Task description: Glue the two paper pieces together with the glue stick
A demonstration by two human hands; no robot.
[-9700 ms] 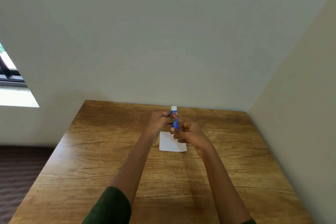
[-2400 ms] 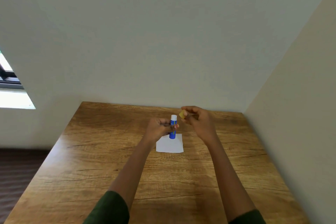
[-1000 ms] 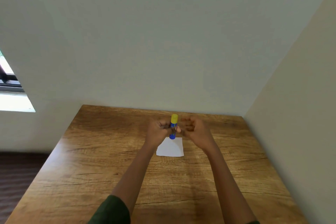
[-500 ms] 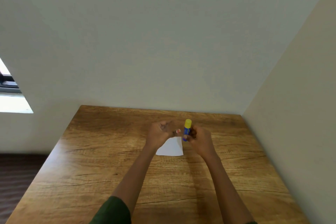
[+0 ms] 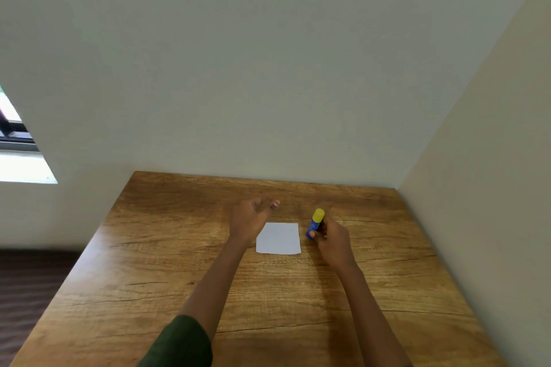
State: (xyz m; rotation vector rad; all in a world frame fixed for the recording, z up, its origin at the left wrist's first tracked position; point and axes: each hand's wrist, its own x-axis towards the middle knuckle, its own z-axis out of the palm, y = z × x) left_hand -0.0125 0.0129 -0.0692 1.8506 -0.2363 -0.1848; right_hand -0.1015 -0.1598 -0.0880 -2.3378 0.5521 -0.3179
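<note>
A white square of paper [image 5: 278, 238] lies flat on the wooden table [image 5: 167, 271]; I see only one sheet outline, so I cannot tell whether a second piece lies under it. Just right of the paper, my right hand [image 5: 332, 240] grips the blue glue stick [image 5: 314, 223], upright with its yellow cap on. My left hand [image 5: 252, 217] hovers at the paper's far left corner, fingers spread and empty.
The table stands in a room corner, with a pale wall [image 5: 268, 68] behind it and another wall [image 5: 483, 188] along its right side. A window [image 5: 18, 152] is at the left. Dark floor [image 5: 26, 283] shows past the table's left edge.
The yellow cap went back on the glue stick. The stick passed from my left hand to my right, which carried it to the right of the paper. My left hand opened.
</note>
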